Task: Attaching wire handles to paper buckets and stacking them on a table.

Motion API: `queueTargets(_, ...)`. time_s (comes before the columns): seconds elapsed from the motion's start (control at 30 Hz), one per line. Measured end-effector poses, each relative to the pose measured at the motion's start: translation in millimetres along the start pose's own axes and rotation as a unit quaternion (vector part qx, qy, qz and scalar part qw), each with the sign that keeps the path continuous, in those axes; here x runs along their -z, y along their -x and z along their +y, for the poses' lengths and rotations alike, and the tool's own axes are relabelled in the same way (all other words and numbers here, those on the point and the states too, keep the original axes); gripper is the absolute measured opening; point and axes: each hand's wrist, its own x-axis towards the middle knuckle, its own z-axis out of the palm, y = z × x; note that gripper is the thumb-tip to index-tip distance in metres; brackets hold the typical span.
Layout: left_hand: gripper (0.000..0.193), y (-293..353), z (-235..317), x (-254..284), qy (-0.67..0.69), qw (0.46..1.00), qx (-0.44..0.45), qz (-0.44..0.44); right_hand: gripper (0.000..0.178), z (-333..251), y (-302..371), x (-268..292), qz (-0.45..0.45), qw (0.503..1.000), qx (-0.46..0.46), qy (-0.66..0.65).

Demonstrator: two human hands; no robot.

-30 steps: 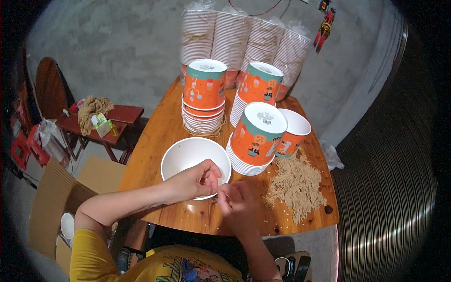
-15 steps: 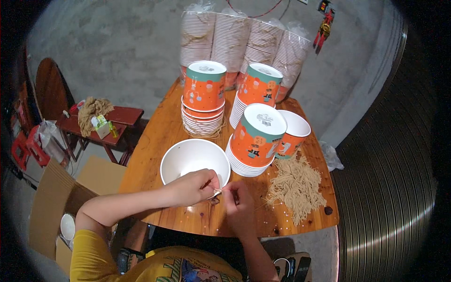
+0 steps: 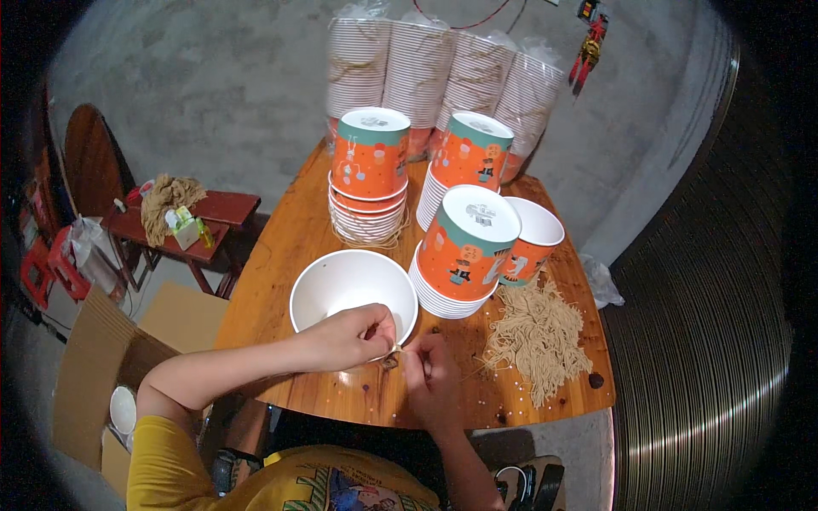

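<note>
Near the front of the wooden table, my left hand (image 3: 348, 336) and my right hand (image 3: 433, 379) meet with their fingertips pinched on a thin tan string (image 3: 397, 348). The string's knot or loop is too small to make out. Just behind my left hand, partly covered by it, a large white paper bowl (image 3: 336, 285) lies with its mouth facing up. Close by on the right, upside-down orange paper tubs (image 3: 467, 255) stand in a stack. A loose heap of tan strings (image 3: 541, 336) lies right of my right hand.
More upside-down orange tubs (image 3: 371, 166) with string around them stand at back left, another stack (image 3: 473, 157) at back right. One tub (image 3: 535, 230) sits mouth up. Tall bagged stacks (image 3: 417, 72) line the wall. An open cardboard box (image 3: 94, 383) and red bench (image 3: 226, 209) are left.
Both hands stay at nearly the same place, still pinching the string. Their fingers have shifted slightly around it. The tubs and the string heap have not moved.
</note>
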Motion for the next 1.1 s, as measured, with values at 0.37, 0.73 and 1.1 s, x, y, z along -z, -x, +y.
queueTargets(0.37, 0.010, 3.9, 3.9, -1.3, -0.059, 0.997, -0.032, 0.044, 0.008, 6.9, 8.8, -1.3, -0.008, 1.000, 0.018, 0.004)
queueTargets(0.73, 0.010, 9.9, 8.4, -6.3, -0.140, 0.980, -0.112, 0.086, 0.014, 6.3, 11.1, -4.8, 0.027, 0.982, 0.094, 0.162)
queueTargets(1.1, 0.024, 34.6, 7.2, 16.5, -0.273, 0.953, -0.129, -0.002, 0.009, -22.5, -11.2, 54.6, -0.079, 0.961, 0.127, 0.233)
